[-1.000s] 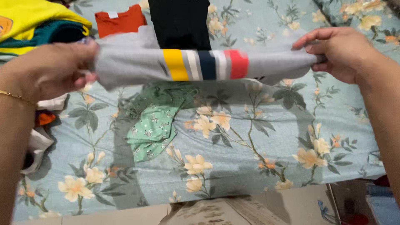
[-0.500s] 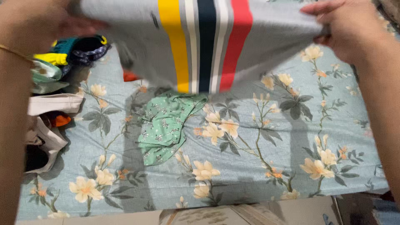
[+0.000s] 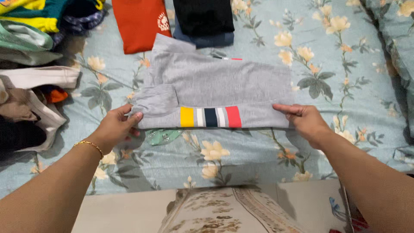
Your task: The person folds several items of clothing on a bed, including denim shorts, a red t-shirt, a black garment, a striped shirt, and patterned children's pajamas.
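Note:
A grey shirt (image 3: 215,84) with a yellow, white, navy and red stripe band lies folded flat on the floral bedsheet (image 3: 267,146). My left hand (image 3: 114,127) pinches its near left corner, thumb on top by the folded sleeve. My right hand (image 3: 302,118) grips the near right corner, fingers lying on the cloth. A green patterned cloth (image 3: 161,136) peeks out from under the shirt's near edge.
A folded orange garment (image 3: 138,23) and a folded black one on a dark blue one (image 3: 205,19) lie beyond the shirt. A heap of mixed clothes (image 3: 30,64) fills the left side. A patterned surface (image 3: 220,211) lies below the bed edge.
The shirt, held up in the air before, now lies flat on the bed over the green cloth. Both hands came down to its near corners.

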